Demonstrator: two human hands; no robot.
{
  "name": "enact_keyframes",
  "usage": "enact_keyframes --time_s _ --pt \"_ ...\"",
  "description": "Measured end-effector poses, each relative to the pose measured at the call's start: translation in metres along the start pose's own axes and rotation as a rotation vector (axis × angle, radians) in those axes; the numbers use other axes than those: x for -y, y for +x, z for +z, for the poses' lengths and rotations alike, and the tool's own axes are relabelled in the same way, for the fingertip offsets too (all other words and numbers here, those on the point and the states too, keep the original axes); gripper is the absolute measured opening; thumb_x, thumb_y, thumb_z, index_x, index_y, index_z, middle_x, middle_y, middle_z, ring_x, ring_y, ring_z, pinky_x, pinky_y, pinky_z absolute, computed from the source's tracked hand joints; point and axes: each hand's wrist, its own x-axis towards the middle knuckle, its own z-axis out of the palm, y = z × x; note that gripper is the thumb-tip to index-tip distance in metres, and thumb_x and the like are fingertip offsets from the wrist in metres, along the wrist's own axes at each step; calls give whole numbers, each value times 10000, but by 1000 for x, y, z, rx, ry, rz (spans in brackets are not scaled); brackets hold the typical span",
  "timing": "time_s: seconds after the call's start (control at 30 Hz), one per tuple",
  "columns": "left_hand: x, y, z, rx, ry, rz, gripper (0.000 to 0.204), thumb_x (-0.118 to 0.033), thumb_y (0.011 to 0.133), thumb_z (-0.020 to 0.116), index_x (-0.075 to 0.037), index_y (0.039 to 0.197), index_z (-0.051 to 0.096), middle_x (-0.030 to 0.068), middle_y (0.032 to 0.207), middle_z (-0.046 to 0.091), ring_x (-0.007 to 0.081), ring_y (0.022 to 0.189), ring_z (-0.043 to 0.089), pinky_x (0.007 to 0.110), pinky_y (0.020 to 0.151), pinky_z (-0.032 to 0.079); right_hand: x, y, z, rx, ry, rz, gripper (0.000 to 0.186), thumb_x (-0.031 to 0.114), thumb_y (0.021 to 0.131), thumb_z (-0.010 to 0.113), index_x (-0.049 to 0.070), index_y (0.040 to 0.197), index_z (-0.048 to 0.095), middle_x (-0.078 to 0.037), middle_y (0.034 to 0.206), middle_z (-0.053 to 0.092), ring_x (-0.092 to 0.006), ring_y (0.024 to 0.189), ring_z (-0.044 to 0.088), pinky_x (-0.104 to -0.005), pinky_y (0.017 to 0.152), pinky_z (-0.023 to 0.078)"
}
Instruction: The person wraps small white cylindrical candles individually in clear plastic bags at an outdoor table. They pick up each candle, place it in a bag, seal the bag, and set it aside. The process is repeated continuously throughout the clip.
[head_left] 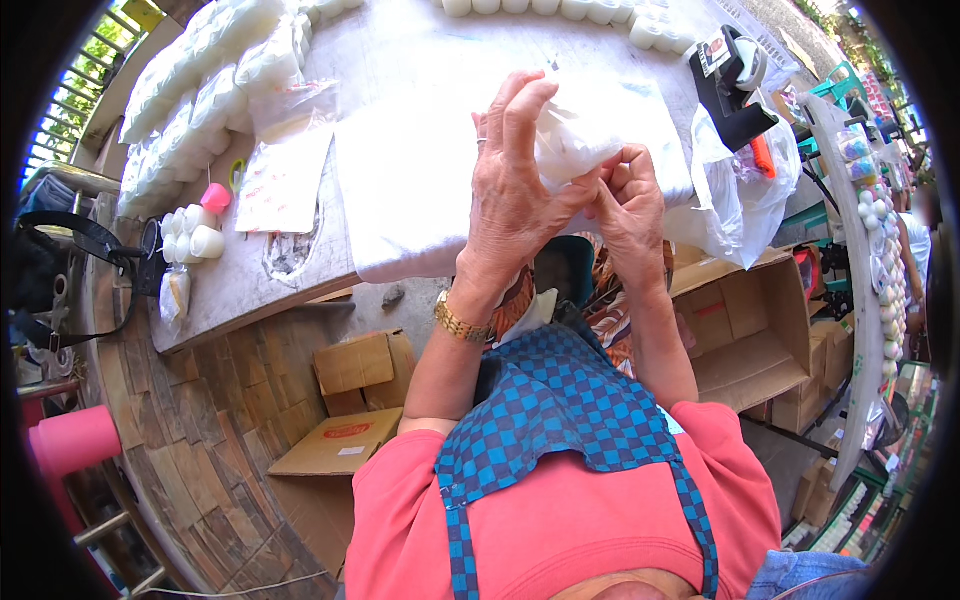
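A white bundle in thin, see-through plastic (575,140) is held up over the near edge of the table; its contents are washed out by glare. My left hand (512,170) curves around the bundle's left side, fingers raised, with the thumb reaching toward its near end. At that near end, my right hand (630,195) pinches the plastic close to my left thumb. Beneath the bundle, a white cloth (400,190) covers part of the table and hangs slightly over its edge.
Plastic-wrapped rows of white cups or candles (200,90) line the table's left. A clear bag with printed sheets (285,180) lies nearer. A black tape dispenser (730,100) and white plastic bag (735,190) are at right. Cardboard boxes (345,435) stand below the table.
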Motion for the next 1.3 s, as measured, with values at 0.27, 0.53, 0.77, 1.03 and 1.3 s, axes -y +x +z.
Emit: enact_keyframes --time_s 0.27,0.53,0.77,1.03,1.3 --pt "10 -6 11 160 200 -101 1106 -258 668 845 -86 1550 200 234 1289 520 392 1211 506 501 1012 397 9 -8 -22 -47 -294 -53 468 -52 890 594 31 1317 420 -55 864 665 -84 766 612 -244 743 513" --pt "-31 8 -20 186 119 -274 906 -509 823 716 -39 1498 336 282 1268 560 407 1096 608 465 907 507 22 -12 -12 80 -380 -318 598 -70 808 639 56 1367 466 -119 1271 557 -174 977 621 -304 765 587" --pt "-58 16 -57 147 -139 -226 683 -396 823 721 -31 1369 535 238 1245 603 284 964 632 403 836 524 41 -22 -3 178 353 178 531 195 991 585 -43 1381 314 -198 1097 644 -219 868 703 -305 743 619" --pt "-39 13 -52 36 -38 -186 444 -69 869 634 -76 1308 566 161 1187 618 261 1089 600 445 992 478 43 -24 -5 273 -56 125 293 105 980 584 11 1249 517 -125 1026 687 -133 853 636 -271 779 527" --pt "-15 9 -66 113 -349 -268 474 -116 852 669 -100 1308 543 242 1339 540 367 1308 495 485 1051 437 39 2 4 89 -218 -412 447 -30 842 692 80 1262 584 -87 1123 632 -108 854 631 -246 716 551"
